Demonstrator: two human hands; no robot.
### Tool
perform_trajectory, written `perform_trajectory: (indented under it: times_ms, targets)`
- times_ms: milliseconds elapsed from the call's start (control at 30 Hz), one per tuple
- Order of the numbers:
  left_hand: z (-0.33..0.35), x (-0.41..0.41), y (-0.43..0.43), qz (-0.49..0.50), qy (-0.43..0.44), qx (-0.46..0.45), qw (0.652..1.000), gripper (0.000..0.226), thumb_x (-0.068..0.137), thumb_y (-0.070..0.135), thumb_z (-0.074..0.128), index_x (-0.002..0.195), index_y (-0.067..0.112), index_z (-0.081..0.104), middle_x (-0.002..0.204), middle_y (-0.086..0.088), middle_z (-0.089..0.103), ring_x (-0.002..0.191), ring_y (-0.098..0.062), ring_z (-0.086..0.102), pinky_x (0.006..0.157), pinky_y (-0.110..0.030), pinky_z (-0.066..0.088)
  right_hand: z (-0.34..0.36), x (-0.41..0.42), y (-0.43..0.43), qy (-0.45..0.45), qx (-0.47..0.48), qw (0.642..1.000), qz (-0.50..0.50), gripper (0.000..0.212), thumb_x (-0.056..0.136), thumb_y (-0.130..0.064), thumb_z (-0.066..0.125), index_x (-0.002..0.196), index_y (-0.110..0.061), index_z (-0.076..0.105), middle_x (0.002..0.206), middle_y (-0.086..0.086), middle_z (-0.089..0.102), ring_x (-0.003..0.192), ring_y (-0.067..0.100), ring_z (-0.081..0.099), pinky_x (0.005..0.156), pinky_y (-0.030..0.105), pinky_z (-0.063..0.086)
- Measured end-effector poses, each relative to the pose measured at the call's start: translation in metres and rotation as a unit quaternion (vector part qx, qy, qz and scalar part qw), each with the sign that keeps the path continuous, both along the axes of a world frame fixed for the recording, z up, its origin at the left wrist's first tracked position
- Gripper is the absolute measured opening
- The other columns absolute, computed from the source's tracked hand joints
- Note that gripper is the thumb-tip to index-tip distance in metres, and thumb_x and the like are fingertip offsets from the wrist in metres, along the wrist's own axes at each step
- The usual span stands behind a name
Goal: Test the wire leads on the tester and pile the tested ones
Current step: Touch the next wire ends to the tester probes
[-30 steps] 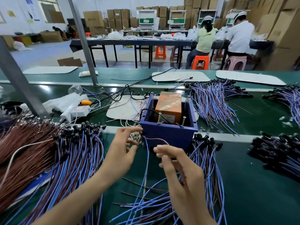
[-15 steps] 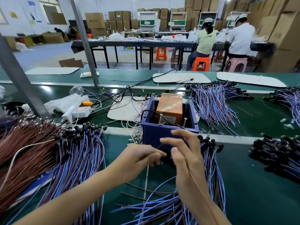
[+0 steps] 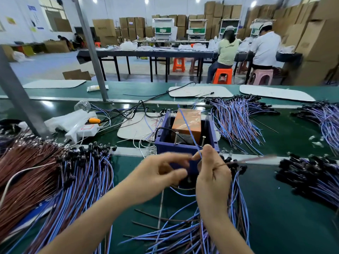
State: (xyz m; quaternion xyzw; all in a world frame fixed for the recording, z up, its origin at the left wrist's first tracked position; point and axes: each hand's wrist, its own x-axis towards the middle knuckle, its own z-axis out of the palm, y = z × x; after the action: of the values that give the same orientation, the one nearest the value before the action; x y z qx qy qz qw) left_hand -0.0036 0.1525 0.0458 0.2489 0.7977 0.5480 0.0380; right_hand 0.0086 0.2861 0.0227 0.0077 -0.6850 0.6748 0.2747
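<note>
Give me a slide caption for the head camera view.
Right hand pinches a blue wire lead over the blue tester box.

Glossy dark-green bench [image 3: 275,208], matt blue plastic tester box [image 3: 170,146], shiny film-wrapped orange block [image 3: 190,123] inside, smooth plastic-coated blue and brown wire leads [image 3: 88,173], grey metal post [image 3: 91,52], cardboard cartons [image 3: 104,28]

Stacked cardboard boxes [image 3: 311,33] line the walls behind a long dark table [image 3: 146,53].

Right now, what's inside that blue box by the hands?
Inside the blue box stands an orange block wrapped in clear film, with a black cable and two metal pins in front. The box's bottom is hidden by its front wall and the hands.
</note>
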Motion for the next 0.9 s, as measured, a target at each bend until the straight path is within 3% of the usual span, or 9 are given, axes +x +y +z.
perform_trajectory:
  times_ms: [67,167,267,400,500,600,667,733,900]
  targets:
    - [0.015,0.003,0.006,0.022,0.015,0.108,0.994,0.044,0.087,0.024,0.062,0.128,0.033,0.049,0.115,0.007,0.067,0.073,-0.012,0.063,0.062,-0.022,0.052,-0.001,-0.004,0.0,-0.042,0.029,0.999,0.009,0.062,0.091,-0.066,0.036,0.065,-0.01,0.047,0.043,-0.009,0.035,0.043,0.005,0.028,0.044,0.017,0.023]
    - [0.03,0.004,0.019,0.016,0.067,0.124,0.99,0.048,0.088,0.024,0.058,0.132,0.035,0.042,0.112,0.019,0.067,0.07,-0.004,0.059,0.06,-0.018,0.047,-0.003,-0.005,-0.005,-0.119,0.09,0.988,0.047,0.062,0.078,-0.081,0.031,0.078,-0.019,0.042,0.049,-0.002,0.048,0.042,0.007,0.032,0.044,0.021,0.025]
    - [0.031,0.001,0.031,0.036,0.078,0.058,0.995,0.043,0.091,0.013,0.062,0.127,0.033,0.052,0.1,0.01,0.071,0.064,-0.006,0.06,0.062,-0.02,0.05,-0.006,-0.002,-0.005,-0.16,0.117,0.975,0.096,0.04,0.074,-0.066,0.034,0.094,-0.031,0.034,0.064,0.01,0.061,0.047,0.017,0.044,0.049,0.029,0.032]
    - [0.024,-0.001,0.041,0.073,0.065,0.042,0.994,0.018,0.09,0.012,0.062,0.104,0.02,0.071,0.075,0.005,0.072,0.052,0.0,0.056,0.053,-0.017,0.049,-0.01,-0.002,-0.001,-0.172,0.136,0.967,0.128,0.034,0.078,-0.041,0.05,0.106,-0.029,0.034,0.069,0.002,0.063,0.052,0.017,0.054,0.05,0.029,0.037]
    - [0.021,-0.01,0.041,0.091,0.002,0.074,0.993,0.017,0.092,0.006,0.059,0.092,0.018,0.072,0.061,0.01,0.066,0.047,0.001,0.053,0.051,-0.012,0.046,-0.009,-0.001,0.004,-0.129,-0.001,0.98,0.155,0.026,0.081,-0.014,0.056,0.097,-0.032,0.047,0.075,0.004,0.061,0.06,0.013,0.057,0.057,0.034,0.049]
    - [0.016,-0.016,0.042,0.108,-0.081,0.14,0.981,0.017,0.091,0.002,0.059,0.096,0.01,0.073,0.073,-0.002,0.063,0.048,0.001,0.049,0.049,-0.011,0.042,-0.007,-0.004,0.011,-0.075,-0.139,0.975,0.158,0.034,0.084,0.009,0.05,0.104,-0.016,0.059,0.076,0.002,0.066,0.071,0.013,0.065,0.065,0.027,0.056]
    - [0.011,-0.016,0.046,0.121,-0.099,0.169,0.973,0.018,0.09,0.001,0.059,0.099,0.008,0.072,0.079,-0.002,0.061,0.049,0.003,0.051,0.051,-0.009,0.041,-0.006,-0.006,0.015,-0.071,-0.16,0.975,0.136,0.024,0.09,0.007,0.052,0.1,-0.011,0.064,0.077,0.005,0.07,0.072,0.016,0.068,0.064,0.025,0.056]
    - [0.007,-0.015,0.048,0.122,-0.12,0.196,0.966,0.018,0.09,0.0,0.059,0.095,0.011,0.073,0.067,0.002,0.061,0.048,0.002,0.048,0.051,-0.009,0.041,-0.007,-0.008,0.018,-0.076,-0.152,0.98,0.106,0.01,0.092,-0.005,0.059,0.091,-0.011,0.068,0.074,0.005,0.071,0.069,0.016,0.068,0.061,0.024,0.055]
    - [-0.001,-0.014,0.051,0.157,-0.12,0.249,0.948,0.015,0.088,0.001,0.063,0.092,0.013,0.07,0.069,0.001,0.067,0.054,-0.003,0.053,0.055,-0.015,0.047,-0.009,-0.013,0.019,-0.069,-0.121,0.988,0.062,0.011,0.087,-0.014,0.067,0.078,-0.016,0.073,0.065,0.0,0.069,0.057,0.008,0.058,0.058,0.023,0.053]
